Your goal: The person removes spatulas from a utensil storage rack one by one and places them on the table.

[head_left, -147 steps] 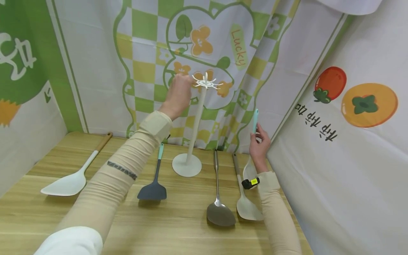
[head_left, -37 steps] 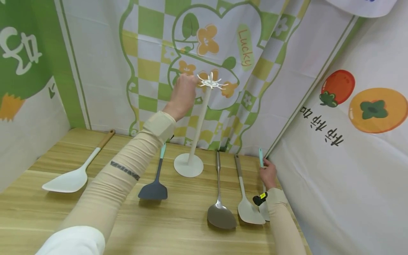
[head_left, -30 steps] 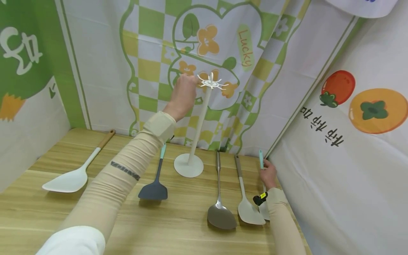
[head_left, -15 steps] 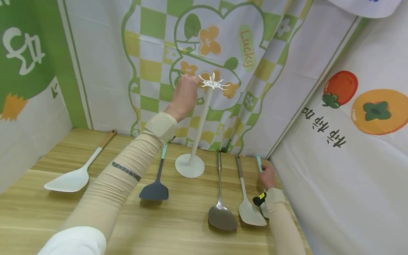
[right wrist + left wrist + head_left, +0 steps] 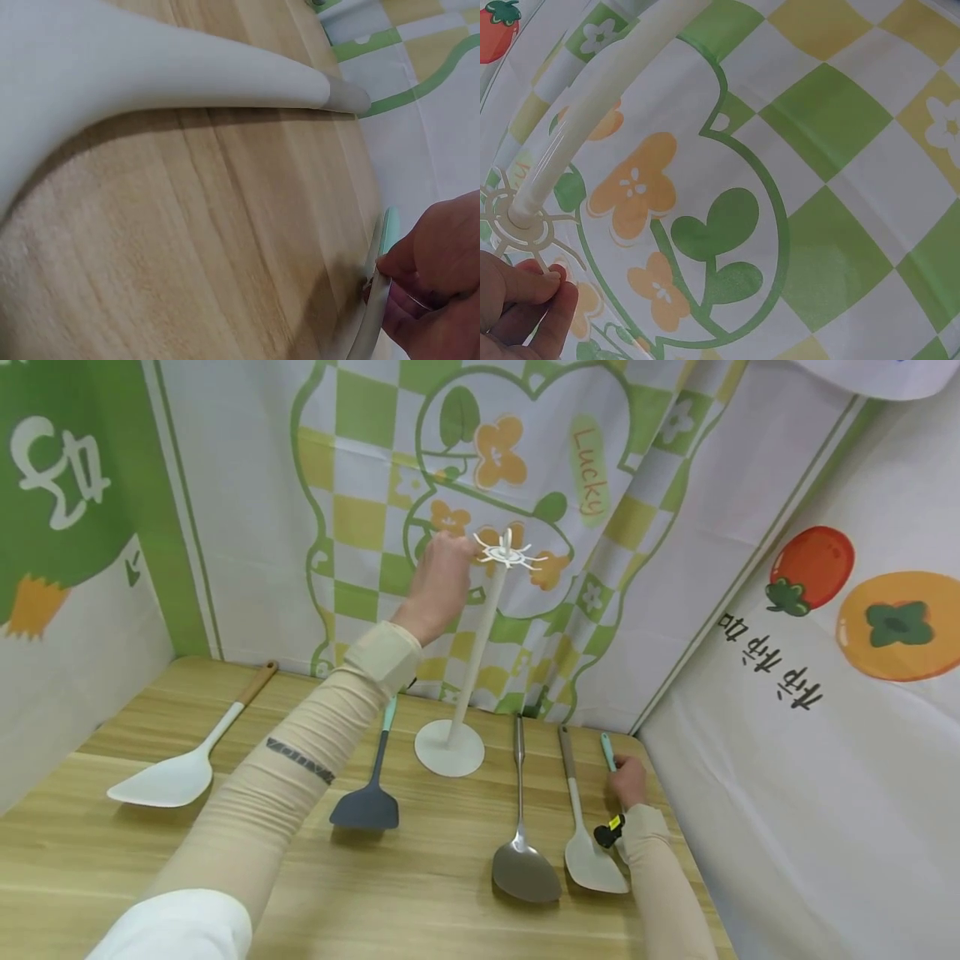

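In the head view, my left hand (image 5: 441, 585) is up at the hooked ring on top of a white utensil stand (image 5: 480, 647). The left wrist view shows its thumb and finger pinching one hook of the ring (image 5: 525, 229). At the table's right edge, my right hand (image 5: 628, 781) holds a pale kitchen utensil by its mint-green handle (image 5: 608, 752), low over the wood. In the right wrist view, thumb and fingers pinch the pale shaft (image 5: 369, 322) below the mint part. Its head is hidden behind the wrist.
On the wooden table (image 5: 315, 893) lie a grey-handled pale turner (image 5: 592, 864), a steel turner (image 5: 525, 872), a dark turner (image 5: 365, 808) and a white turner with wooden handle (image 5: 168, 779). A checked curtain (image 5: 360, 468) hangs behind; a white cloth wall (image 5: 810, 793) borders the right.
My right hand has lowered the mint-handled utensil from upright to close over the table, and lately shifted its handle slightly left. The left hand stays at the stand's hook; the view has shifted slightly.
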`<state>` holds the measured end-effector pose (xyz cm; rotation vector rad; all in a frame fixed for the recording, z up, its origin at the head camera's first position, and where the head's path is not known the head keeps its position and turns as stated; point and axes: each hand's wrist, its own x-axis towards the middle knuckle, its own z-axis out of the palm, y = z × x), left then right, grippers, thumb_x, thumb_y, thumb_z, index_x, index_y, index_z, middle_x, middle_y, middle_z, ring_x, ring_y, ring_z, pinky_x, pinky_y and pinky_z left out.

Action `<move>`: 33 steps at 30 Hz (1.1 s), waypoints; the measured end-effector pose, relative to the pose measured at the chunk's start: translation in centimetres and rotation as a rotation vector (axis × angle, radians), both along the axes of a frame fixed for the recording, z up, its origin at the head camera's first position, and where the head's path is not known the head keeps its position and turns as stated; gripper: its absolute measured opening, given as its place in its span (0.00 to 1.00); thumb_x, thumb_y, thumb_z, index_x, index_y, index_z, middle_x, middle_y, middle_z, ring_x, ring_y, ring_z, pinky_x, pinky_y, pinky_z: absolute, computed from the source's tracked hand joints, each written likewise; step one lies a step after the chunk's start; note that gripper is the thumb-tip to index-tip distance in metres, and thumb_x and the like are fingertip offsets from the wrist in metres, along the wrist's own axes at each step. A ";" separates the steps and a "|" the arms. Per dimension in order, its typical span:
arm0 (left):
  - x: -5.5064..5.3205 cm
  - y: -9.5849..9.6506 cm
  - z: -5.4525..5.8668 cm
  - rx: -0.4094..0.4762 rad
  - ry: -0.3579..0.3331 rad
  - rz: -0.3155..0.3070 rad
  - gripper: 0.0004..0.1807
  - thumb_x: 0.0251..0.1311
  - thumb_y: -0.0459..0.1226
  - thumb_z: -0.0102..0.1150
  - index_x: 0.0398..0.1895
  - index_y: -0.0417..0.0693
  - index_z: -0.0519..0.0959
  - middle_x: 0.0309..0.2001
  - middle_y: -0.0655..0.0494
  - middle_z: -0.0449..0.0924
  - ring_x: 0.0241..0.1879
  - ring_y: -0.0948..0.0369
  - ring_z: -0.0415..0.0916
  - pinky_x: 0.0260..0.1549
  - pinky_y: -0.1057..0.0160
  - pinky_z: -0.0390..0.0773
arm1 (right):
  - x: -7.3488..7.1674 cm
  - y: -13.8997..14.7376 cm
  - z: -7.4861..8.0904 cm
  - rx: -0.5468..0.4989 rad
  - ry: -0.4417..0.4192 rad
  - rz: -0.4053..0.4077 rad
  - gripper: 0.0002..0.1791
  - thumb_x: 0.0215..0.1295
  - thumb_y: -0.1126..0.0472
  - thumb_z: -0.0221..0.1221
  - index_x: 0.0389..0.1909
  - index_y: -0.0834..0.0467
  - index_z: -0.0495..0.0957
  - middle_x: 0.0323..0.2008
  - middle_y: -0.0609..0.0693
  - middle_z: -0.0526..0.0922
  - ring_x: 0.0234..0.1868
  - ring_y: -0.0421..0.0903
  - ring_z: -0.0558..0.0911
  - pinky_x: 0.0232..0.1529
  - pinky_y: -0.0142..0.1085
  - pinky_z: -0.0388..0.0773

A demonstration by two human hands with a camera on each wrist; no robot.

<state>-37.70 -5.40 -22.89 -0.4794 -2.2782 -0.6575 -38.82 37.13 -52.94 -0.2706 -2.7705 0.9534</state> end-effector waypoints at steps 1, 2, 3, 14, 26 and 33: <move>0.0 0.0 0.0 -0.001 0.003 0.001 0.20 0.59 0.13 0.46 0.42 0.33 0.86 0.43 0.39 0.88 0.43 0.45 0.82 0.48 0.54 0.84 | 0.0 0.0 0.0 -0.002 -0.002 -0.001 0.30 0.53 0.78 0.47 0.61 0.78 0.73 0.55 0.76 0.78 0.57 0.69 0.77 0.60 0.57 0.77; 0.0 0.0 0.0 -0.002 0.003 0.001 0.20 0.59 0.13 0.46 0.42 0.32 0.86 0.43 0.39 0.88 0.43 0.45 0.82 0.48 0.54 0.84 | 0.0 0.0 -0.1 -0.008 -0.006 -0.004 0.30 0.54 0.78 0.47 0.61 0.77 0.73 0.55 0.76 0.78 0.57 0.68 0.77 0.60 0.57 0.77; -0.1 0.0 0.0 -0.006 0.004 0.003 0.20 0.58 0.13 0.46 0.42 0.32 0.86 0.43 0.39 0.88 0.43 0.46 0.81 0.47 0.54 0.84 | 0.0 0.1 -0.1 -0.008 -0.009 -0.007 0.30 0.54 0.78 0.47 0.61 0.78 0.73 0.55 0.76 0.78 0.57 0.68 0.77 0.60 0.57 0.77; -0.8 -0.3 -0.4 0.023 0.004 -0.041 0.21 0.61 0.14 0.45 0.47 0.34 0.86 0.49 0.41 0.87 0.49 0.45 0.82 0.55 0.54 0.82 | -0.4 -0.1 -0.5 0.009 -0.006 -0.032 0.26 0.58 0.75 0.48 0.59 0.78 0.75 0.56 0.76 0.78 0.57 0.69 0.78 0.60 0.58 0.77; -1.8 -1.9 -1.3 0.092 0.066 -0.203 0.20 0.59 0.16 0.49 0.45 0.35 0.87 0.44 0.40 0.88 0.43 0.46 0.84 0.49 0.52 0.83 | -1.3 -2.6 1.5 0.026 0.111 0.033 0.19 0.67 0.68 0.50 0.51 0.78 0.79 0.45 0.76 0.82 0.36 0.63 0.81 0.41 0.49 0.81; -2.0 -2.6 -1.2 0.165 0.031 -0.262 0.17 0.63 0.21 0.56 0.51 0.37 0.86 0.51 0.42 0.86 0.52 0.48 0.85 0.54 0.55 0.84 | -1.7 -5.1 4.5 -0.008 0.136 0.084 0.24 0.69 0.67 0.49 0.62 0.76 0.73 0.59 0.74 0.78 0.45 0.67 0.82 0.50 0.55 0.81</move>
